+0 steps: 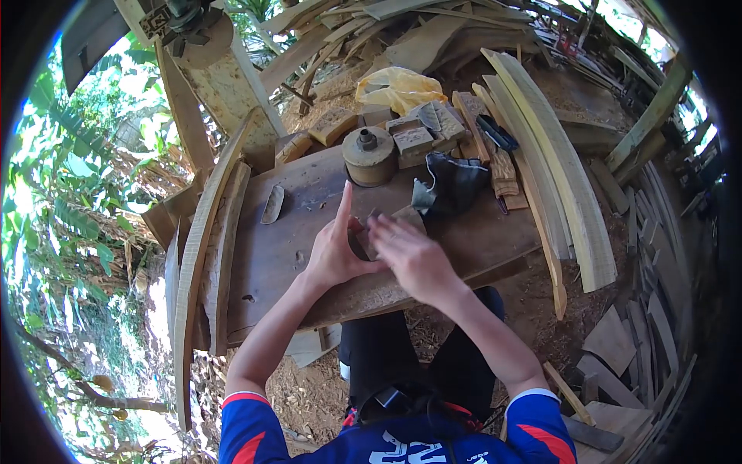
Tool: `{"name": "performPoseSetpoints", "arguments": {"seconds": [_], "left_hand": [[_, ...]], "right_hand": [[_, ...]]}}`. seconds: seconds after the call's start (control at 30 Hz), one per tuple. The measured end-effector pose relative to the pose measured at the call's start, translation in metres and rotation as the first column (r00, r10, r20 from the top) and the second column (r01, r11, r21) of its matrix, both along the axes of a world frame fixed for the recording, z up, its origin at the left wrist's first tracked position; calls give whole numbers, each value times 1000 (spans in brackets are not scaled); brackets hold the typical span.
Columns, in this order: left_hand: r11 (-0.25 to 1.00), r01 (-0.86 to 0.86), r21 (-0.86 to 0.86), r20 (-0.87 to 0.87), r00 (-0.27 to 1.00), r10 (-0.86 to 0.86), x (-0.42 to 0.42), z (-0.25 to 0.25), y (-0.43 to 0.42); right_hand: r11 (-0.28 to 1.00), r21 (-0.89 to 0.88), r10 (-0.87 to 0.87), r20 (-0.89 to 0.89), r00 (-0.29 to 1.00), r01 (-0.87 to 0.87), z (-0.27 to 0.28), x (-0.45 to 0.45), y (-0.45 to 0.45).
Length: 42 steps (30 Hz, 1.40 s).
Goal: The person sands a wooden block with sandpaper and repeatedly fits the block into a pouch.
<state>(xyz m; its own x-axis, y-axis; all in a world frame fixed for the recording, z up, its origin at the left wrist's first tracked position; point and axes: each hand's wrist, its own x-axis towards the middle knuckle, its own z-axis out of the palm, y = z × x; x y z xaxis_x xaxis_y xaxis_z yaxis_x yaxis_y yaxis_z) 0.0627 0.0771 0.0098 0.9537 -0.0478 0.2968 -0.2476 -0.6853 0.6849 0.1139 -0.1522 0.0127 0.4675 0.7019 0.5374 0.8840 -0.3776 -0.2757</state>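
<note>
Above the near part of the wooden workbench [270,294], both hands are close together around a flat brown piece [410,220], perhaps wood, mostly covered by them. My left hand [336,251] has its index finger stretched forward and its thumb out to the right, while the other fingers curl at the piece's left end. My right hand [411,257] reaches over from the right, fingers bent and slightly smeared; something small and dark shows at its fingertips. Beyond them stands a round tan can-like block [369,158] with a dark spout-like top. A dark crumpled cloth [454,182] lies to the right.
Carved wooden blocks [413,139] and a yellowish plastic bag [400,87] sit at the far edge. Long curved boards flank the bench, left [202,232] and right [560,170]. A black tool [497,133] rests on wood. A small thin offcut [272,205] lies left.
</note>
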Motion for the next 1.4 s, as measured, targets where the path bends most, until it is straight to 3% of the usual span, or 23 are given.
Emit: {"name": "performPoseSetpoints", "arguments": {"seconds": [0.13,0.27,0.37,0.47,0.6,0.63,0.73,0.87,0.97,1.07,1.1,1.2,1.33,1.4], "left_hand": [[1000,-7,17,52,999,7,2,-5,0],[1000,12,12,53,999,-12,5,-8,2],[999,-13,41,93,996,9,3,-5,-3],[997,-23,79,150,989,11,7,-12,-1],[996,-26,83,134,991,15,3,-8,-2],[997,-36,74,111,993,27,2,-4,-4],[998,-45,43,69,997,42,3,-5,-4],[999,-31,37,69,997,28,5,-10,-2],[998,-54,39,65,997,51,0,-2,-7],[999,-30,30,80,996,28,6,-8,-2],[1000,-14,25,77,997,12,5,-8,-2],[999,-35,30,60,998,33,2,-6,-5],[998,-47,35,104,994,43,5,-10,-7],[999,-22,24,115,993,20,9,-13,-4]], "right_hand": [[976,48,-214,-5,977,214,-2,-10,10],[989,142,-30,-50,998,37,-12,-28,12],[944,148,-293,-28,956,294,-5,-4,6],[959,33,-283,138,949,281,-4,-35,26],[992,72,-101,-16,995,102,6,-9,8],[974,128,-191,-2,982,189,4,4,6],[950,70,-307,58,950,303,-8,-10,19],[983,160,-83,-37,996,88,-11,-26,19],[930,159,-331,-24,943,331,-8,5,9],[951,81,-303,72,950,297,-10,-26,27],[974,107,-206,31,978,201,-10,-37,29],[979,100,-173,-29,984,175,-1,-15,9],[935,72,-352,80,933,346,-4,-18,21],[978,146,-146,-28,989,148,-13,-44,28]]}}
